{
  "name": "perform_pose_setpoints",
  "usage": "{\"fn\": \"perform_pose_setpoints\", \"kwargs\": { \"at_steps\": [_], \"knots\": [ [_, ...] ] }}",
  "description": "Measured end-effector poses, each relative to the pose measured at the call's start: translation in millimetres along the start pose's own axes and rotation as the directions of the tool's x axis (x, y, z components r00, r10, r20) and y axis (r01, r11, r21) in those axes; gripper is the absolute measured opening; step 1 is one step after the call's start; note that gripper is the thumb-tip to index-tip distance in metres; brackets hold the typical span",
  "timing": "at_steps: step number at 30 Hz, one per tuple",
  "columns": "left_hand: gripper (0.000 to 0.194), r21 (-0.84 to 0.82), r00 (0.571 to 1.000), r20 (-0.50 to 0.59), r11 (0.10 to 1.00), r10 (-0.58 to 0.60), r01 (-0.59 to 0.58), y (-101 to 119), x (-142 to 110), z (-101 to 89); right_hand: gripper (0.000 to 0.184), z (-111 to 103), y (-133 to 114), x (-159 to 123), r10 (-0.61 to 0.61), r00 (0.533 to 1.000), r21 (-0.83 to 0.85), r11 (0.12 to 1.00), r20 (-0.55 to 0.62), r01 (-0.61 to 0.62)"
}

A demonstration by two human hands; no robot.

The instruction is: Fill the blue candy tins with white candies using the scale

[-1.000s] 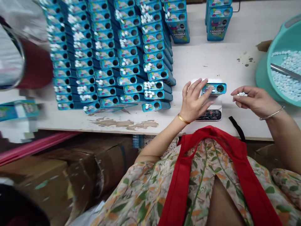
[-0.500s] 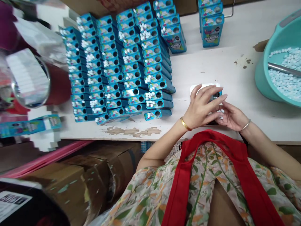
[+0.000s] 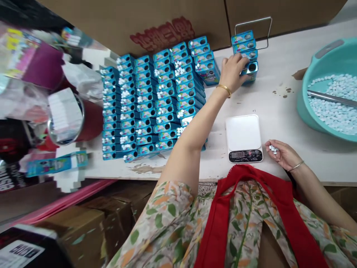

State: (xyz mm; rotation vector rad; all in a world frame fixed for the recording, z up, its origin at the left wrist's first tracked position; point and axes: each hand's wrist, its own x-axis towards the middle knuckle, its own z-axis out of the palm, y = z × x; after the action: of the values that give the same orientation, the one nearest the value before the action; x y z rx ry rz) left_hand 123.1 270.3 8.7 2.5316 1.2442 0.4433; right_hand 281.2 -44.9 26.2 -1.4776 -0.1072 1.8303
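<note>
Left hand [image 3: 232, 71] pinches the front tin [image 3: 251, 77], presumably steadying it; right hand [image 3: 283, 155] curls round pellets [image 3: 273, 149], apparently against spillage.

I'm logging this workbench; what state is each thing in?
Left hand: gripping front blue box
Right hand: cupped, holding white pellets
Front blue box: top hole uncovered
Scale: digits too blurred to read
Tub: open, partly filled with loose pellets
Metal rod: resting in tub
Other boxes: standing in rows
</note>
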Motion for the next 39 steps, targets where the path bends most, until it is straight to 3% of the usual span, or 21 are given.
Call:
{"fn": "perform_pose_setpoints", "kwargs": {
  "at_steps": [3,6,9,12,15,17,20,25,27,29,34,36,39],
  "knots": [
    [0.040,-0.004,1.000,-0.008,1.000,0.004,-0.004,-4.9,9.3,2.6,0.062,-3.2,-1.3,-1.3,0.007,0.999,0.012,1.000,-0.038,-0.006],
    [0.044,0.048,0.996,-0.087,0.999,-0.016,0.021,-15.1,0.2,-9.4,0.057,-7.5,-0.8,-0.4,-0.007,0.999,0.009,1.000,-0.032,0.007],
    [0.041,0.081,0.968,-0.167,0.976,-0.187,0.202,-44.1,-10.8,-25.4,0.046,-10.2,0.8,2.8,-0.010,1.000,-0.008,1.000,0.007,0.010],
    [0.038,0.091,0.923,-0.156,0.925,-0.353,0.369,-82.4,-17.5,-30.4,0.040,-7.5,2.4,6.0,-0.029,0.998,-0.042,0.999,0.056,0.031],
    [0.033,0.103,0.954,-0.066,0.949,-0.294,0.299,-107.6,-20.6,-25.3,0.042,-0.8,3.2,6.5,-0.038,0.996,-0.070,0.997,0.087,0.044],
    [0.036,0.072,0.975,-0.042,0.973,-0.216,0.219,-108.8,-24.0,-25.7,0.043,2.2,2.7,4.3,-0.034,0.996,-0.058,0.998,0.087,0.039],
    [0.042,0.052,0.990,-0.015,0.989,-0.141,0.142,-81.2,-41.8,-44.8,0.042,0.8,0.5,-1.6,-0.059,0.997,-0.011,0.998,0.052,0.059],
    [0.022,0.163,0.989,0.118,0.981,0.087,-0.105,25.0,-111.0,-94.5,0.041,-9.5,-4.2,-11.7,-0.087,0.996,-0.034,0.996,-0.008,0.086],
    [0.019,0.144,0.965,0.184,0.966,0.187,-0.215,64.7,-138.5,-94.6,0.041,-11.0,-4.7,-15.0,-0.104,0.995,-0.069,0.992,-0.002,0.103],
    [0.018,0.052,0.956,0.181,0.968,0.231,-0.244,90.9,-158.3,-79.2,0.042,-10.7,-3.7,-18.6,-0.118,0.993,-0.097,0.988,0.016,0.119],
    [0.023,-0.068,0.965,0.144,0.975,0.218,-0.210,106.0,-171.3,-29.5,0.046,-9.8,1.3,-29.3,-0.102,0.994,-0.104,0.989,0.039,0.105],
    [0.020,-0.097,0.973,0.136,0.980,0.188,-0.176,104.5,-169.0,-27.2,0.043,-10.3,1.5,-33.5,-0.076,0.996,-0.109,0.991,0.041,0.080],
    [0.018,-0.143,0.987,0.091,0.983,0.132,-0.119,101.0,-172.4,-48.0,0.042,-11.8,-1.8,-38.5,-0.045,0.998,-0.141,0.989,0.054,0.052]
  ]
}}
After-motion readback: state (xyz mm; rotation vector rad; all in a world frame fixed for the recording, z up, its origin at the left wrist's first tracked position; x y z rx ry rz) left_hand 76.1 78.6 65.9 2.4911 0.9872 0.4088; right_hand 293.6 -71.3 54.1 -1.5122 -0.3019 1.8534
